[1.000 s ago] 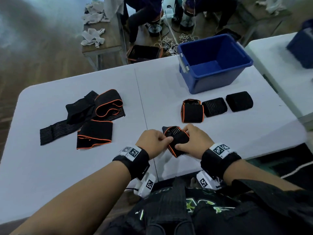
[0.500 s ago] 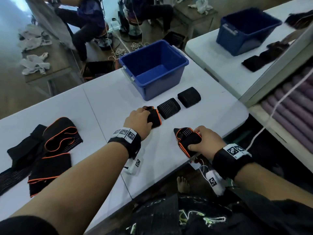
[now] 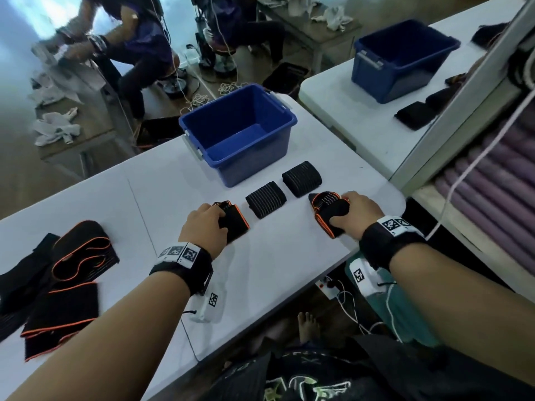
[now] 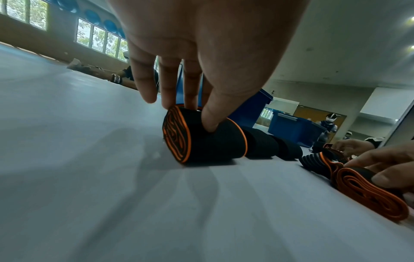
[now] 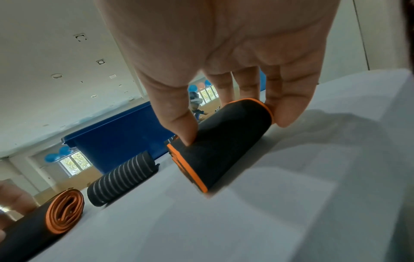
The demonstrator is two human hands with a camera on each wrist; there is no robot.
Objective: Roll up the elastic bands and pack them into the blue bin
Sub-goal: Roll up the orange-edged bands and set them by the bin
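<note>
An empty blue bin (image 3: 256, 166) stands at the back of the white table (image 3: 275, 264). In front of it lies a row of rolled bands. My left hand (image 3: 215, 219) grips the leftmost roll, black with orange trim (image 3: 238, 224), thumb and fingers pinching it (image 4: 208, 141) on the table. Two black striped rolls (image 3: 265, 199) (image 3: 302, 178) lie to its right. My right hand (image 3: 351, 209) grips another orange-trimmed roll (image 3: 327, 211) near the table's right corner; in the right wrist view the thumb and fingers (image 5: 179, 124) clamp this roll (image 5: 224, 141).
Several unrolled black and orange bands (image 3: 78, 250) lie in a heap at the table's left. A second white table (image 3: 362, 117) to the right carries another blue bin (image 3: 402, 59). A person (image 3: 139, 39) sits beyond the table. Cables hang under the front edge.
Both hands held one roll together at the front middle. The left hand went to the leftmost roll of the row; the right hand carried its roll right, beside the row's far end.
</note>
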